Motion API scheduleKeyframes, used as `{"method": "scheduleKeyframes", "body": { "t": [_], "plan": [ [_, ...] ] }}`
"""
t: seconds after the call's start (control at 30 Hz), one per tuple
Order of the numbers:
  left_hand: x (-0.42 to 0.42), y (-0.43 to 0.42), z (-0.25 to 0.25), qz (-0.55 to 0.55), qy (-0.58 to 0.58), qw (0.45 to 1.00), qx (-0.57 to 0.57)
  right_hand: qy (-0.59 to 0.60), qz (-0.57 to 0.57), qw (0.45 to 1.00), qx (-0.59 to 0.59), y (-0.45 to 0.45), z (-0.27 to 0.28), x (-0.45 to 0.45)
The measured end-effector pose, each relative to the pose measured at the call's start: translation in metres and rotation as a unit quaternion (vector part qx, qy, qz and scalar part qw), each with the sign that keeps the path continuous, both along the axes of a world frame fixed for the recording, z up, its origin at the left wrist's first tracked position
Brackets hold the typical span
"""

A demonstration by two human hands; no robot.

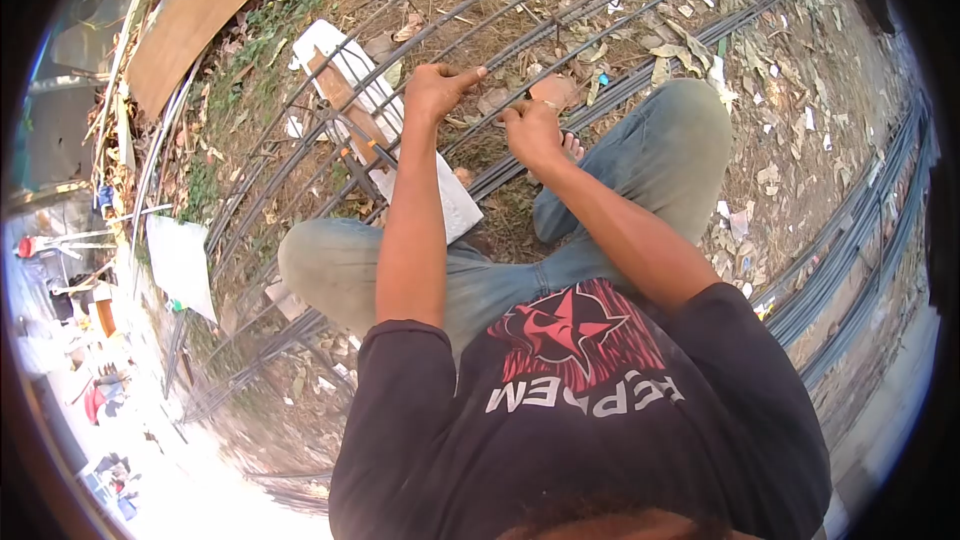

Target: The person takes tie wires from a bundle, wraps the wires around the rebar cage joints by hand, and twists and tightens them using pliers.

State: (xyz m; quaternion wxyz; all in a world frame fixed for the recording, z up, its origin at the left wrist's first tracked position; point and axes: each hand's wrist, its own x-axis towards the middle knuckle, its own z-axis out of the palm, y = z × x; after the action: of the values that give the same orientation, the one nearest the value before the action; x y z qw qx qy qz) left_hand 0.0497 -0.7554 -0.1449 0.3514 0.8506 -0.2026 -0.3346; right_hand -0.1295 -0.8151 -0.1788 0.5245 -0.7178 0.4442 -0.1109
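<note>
A cage of thin steel rebar [468, 8] lies across the ground before me, its long bars joined by cross pieces. My left hand [436, 92] is at the bars with one digit stretched to the right and the other fingers curled under. What those fingers hold, if anything, is hidden. Close by on the right, my right hand [532, 132] is closed at a bar, its fingertips pressed together around it. Beneath the bars at left, a white board [432, 192] lies with a brown wooden strip [350, 105] on it.
Loose rods [500, 172] run under my bent knees. A larger bundle of steel bars [870, 230] lies at far right. A brown sheet [200, 25] stands at upper left, and a white sheet [180, 262] lies below it. Dry leaves and scraps cover the soil.
</note>
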Motion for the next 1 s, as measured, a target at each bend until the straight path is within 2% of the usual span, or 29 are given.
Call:
{"method": "scheduleKeyframes", "body": {
  "t": [0.07,0.17,0.37,0.47,0.57,0.77,0.87,1.0],
  "plan": [
    [0.004,0.004,-0.006,-0.013,-0.063,0.997,0.049,0.0,-0.009,1.0,0.012,0.003,0.002,0.002],
    [0.005,0.008,-0.001,0.005,-0.07,0.994,0.084,0.005,0.004,1.0,0.019,0.002,-0.003,0.006],
    [-0.002,0.004,0.006,0.008,-0.118,0.99,0.082,-0.083,-0.046,0.995,0.022,0.008,-0.011,0.02],
    [-0.014,0.006,0.004,0.045,-0.111,0.991,0.062,-0.125,-0.063,0.988,0.059,0.009,-0.017,0.027],
    [-0.015,0.005,0.001,0.046,-0.115,0.992,0.014,-0.113,-0.073,0.989,0.064,0.008,-0.009,0.032],
    [-0.005,0.004,-0.028,0.081,-0.085,0.991,-0.067,-0.11,-0.048,0.993,0.008,0.01,-0.005,0.026],
    [-0.004,0.003,-0.026,0.072,-0.059,0.994,-0.061,-0.122,-0.049,0.991,0.013,0.01,0.0,0.022],
    [-0.009,0.004,-0.018,0.069,-0.083,0.994,-0.036,-0.138,-0.047,0.989,-0.028,0.01,0.006,0.022]
  ]
}}
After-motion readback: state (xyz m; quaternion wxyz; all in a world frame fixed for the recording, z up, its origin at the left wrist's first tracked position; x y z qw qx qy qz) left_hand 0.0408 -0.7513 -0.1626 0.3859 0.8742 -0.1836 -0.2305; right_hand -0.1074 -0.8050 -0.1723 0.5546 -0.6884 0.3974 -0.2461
